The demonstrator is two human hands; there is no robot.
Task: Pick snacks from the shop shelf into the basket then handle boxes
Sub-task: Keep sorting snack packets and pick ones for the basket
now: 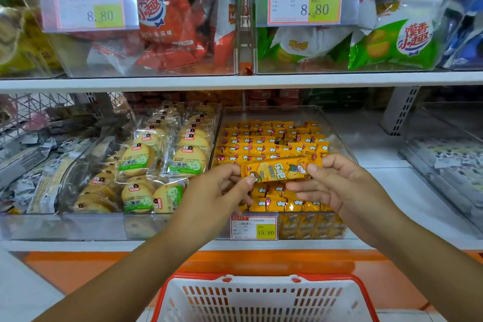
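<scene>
An orange snack packet (281,168) is held level above a clear bin (337,136) full of the same orange packets. My left hand (219,191) pinches its left end with thumb and fingers. My right hand (337,183) pinches its right end. A white and red shopping basket (264,298) stands below the hands at the bottom of the view, and nothing shows inside it.
To the left of the orange packets, a clear bin (125,219) holds round biscuit packs (188,162). The upper shelf (235,81) carries bins of red bags (167,26) and green bags (394,44). A price tag (253,227) reads 15.80.
</scene>
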